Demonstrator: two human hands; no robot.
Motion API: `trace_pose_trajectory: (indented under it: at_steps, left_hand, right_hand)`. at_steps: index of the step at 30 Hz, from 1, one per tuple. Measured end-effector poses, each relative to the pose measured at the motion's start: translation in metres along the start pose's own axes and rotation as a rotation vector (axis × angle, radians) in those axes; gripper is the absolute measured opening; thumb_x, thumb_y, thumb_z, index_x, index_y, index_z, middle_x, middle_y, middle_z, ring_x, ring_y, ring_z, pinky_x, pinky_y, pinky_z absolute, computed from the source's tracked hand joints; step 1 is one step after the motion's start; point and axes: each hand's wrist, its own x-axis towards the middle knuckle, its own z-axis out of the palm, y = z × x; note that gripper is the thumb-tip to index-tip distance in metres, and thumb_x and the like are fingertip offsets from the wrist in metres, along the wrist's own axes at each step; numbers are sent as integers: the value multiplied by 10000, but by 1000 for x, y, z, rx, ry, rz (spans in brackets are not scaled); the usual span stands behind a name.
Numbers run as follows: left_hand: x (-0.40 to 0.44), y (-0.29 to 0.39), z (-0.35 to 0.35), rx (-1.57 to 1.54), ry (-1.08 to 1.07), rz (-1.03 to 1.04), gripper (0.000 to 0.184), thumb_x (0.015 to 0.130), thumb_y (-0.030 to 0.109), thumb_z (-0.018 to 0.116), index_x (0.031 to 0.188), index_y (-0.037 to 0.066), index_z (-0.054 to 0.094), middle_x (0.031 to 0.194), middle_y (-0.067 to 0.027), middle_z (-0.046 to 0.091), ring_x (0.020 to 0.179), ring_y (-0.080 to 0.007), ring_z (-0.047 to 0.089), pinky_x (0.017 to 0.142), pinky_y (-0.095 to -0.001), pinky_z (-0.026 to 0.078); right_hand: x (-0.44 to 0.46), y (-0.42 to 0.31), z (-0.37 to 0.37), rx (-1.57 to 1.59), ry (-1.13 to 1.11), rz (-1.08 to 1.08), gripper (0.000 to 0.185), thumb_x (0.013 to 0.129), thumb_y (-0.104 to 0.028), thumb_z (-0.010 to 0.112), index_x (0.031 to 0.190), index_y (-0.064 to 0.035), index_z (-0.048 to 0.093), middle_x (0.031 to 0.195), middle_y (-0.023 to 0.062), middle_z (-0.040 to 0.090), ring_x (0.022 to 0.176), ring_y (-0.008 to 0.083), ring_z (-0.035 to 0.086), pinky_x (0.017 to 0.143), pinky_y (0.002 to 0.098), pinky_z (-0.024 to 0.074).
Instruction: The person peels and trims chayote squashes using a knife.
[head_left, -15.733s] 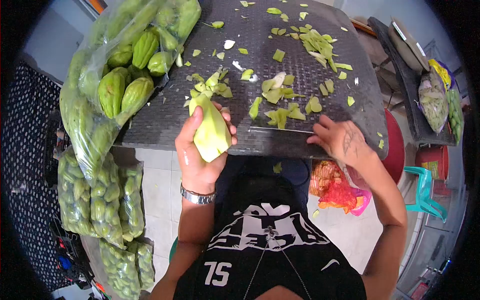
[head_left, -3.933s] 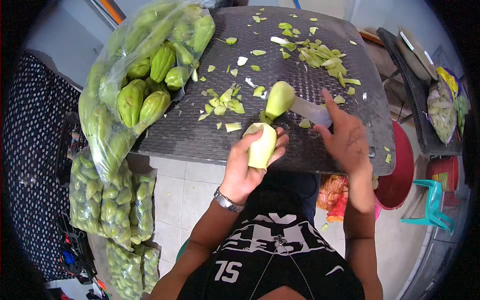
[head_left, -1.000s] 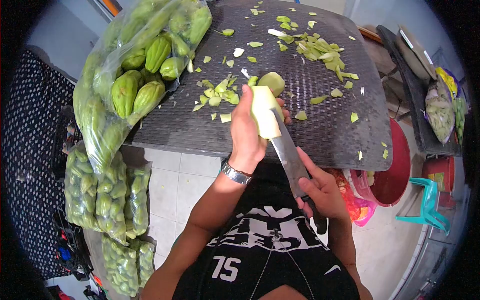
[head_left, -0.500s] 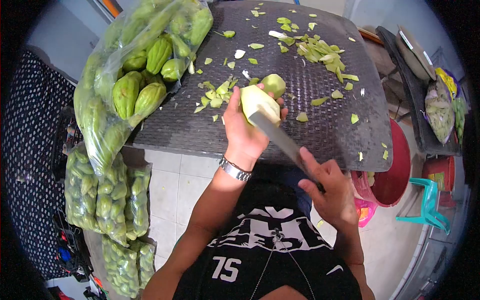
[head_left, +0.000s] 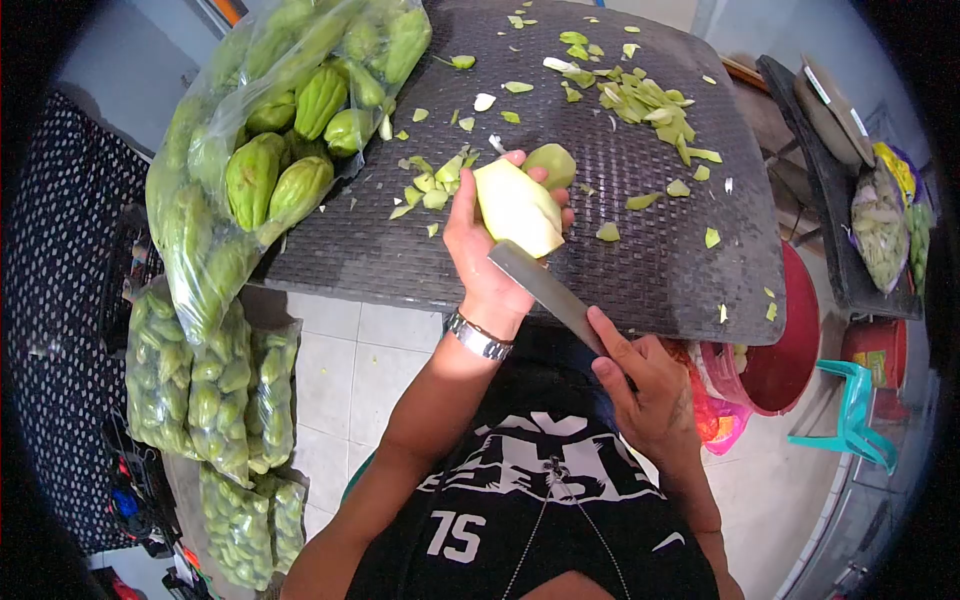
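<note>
My left hand (head_left: 487, 270) cradles a pale, peeled chayote (head_left: 518, 208) above the near edge of the table, palm up with fingers curled round it. In my right hand (head_left: 650, 395) is a knife (head_left: 548, 295) with a broad flat blade, gripped by a handle mostly hidden in the palm. The blade points up and left, its tip close to the chayote's lower end; whether they touch I cannot tell. Just behind my left fingers, a second, greener chayote (head_left: 554, 167) rests on the table. Green peelings (head_left: 435, 185) lie left of my hand.
The dark woven-pattern table (head_left: 640, 270) carries more peelings (head_left: 650, 105) at the back. A large clear bag of chayotes (head_left: 190, 220) covers its left side. Smaller filled bags (head_left: 220, 390) stand lower left. At right are a red tub (head_left: 795, 345) and a teal stool (head_left: 850, 415).
The knife has drawn back from the chayote's face, down toward my body. The chayote has turned slightly in my left hand, showing more of its pale side.
</note>
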Motion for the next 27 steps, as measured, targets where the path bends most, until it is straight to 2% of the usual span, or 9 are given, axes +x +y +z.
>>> trace_pose_trajectory:
  at_steps: [1,4,10,19,25,27]
  left_hand:
    - [-1,0,0,5,2,5,576,1068,557,425,1373,91,571,1163,-131,690,1037,-375,677,946,-544,548]
    - [0,0,-5,-27,-55,5,575,1067,559,430,1358,85,577,1179,-131,684,1052,-378,677,973,-554,537]
    - [-12,-14,1,-75,-26,8,554,1079,536,420,1323,63,573,1165,-129,681,1098,-380,667,1071,-572,478]
    - [-26,-28,11,-93,57,38,545,1084,530,402,1330,72,566,1169,-131,664,1100,-379,618,1067,-567,464]
    - [-32,-23,6,-135,-20,37,550,1080,540,406,1334,79,567,1180,-125,671,1113,-381,624,1057,-561,471]
    - [-34,-21,5,-95,-4,48,556,1078,544,409,1342,81,566,1199,-127,673,1139,-383,623,1065,-566,466]
  right_hand:
    - [-1,1,1,-11,14,-10,488,1011,-331,656,1492,-295,584,759,118,526,604,265,571,583,415,495]
    - [0,0,3,-28,20,-2,485,1013,-324,654,1492,-279,586,728,110,520,581,257,564,564,419,483]
    - [5,3,13,-30,77,-21,483,1003,-308,670,1479,-274,600,717,99,510,562,250,546,532,415,459]
    - [13,2,19,-56,167,-72,478,991,-331,680,1463,-289,617,716,93,486,544,255,534,520,404,455]
    - [12,1,20,-52,147,-72,475,986,-366,679,1454,-300,625,724,94,493,544,255,540,516,398,454]
    - [12,-6,19,-74,148,-74,466,973,-302,704,1433,-248,650,721,84,489,557,226,520,530,379,433]
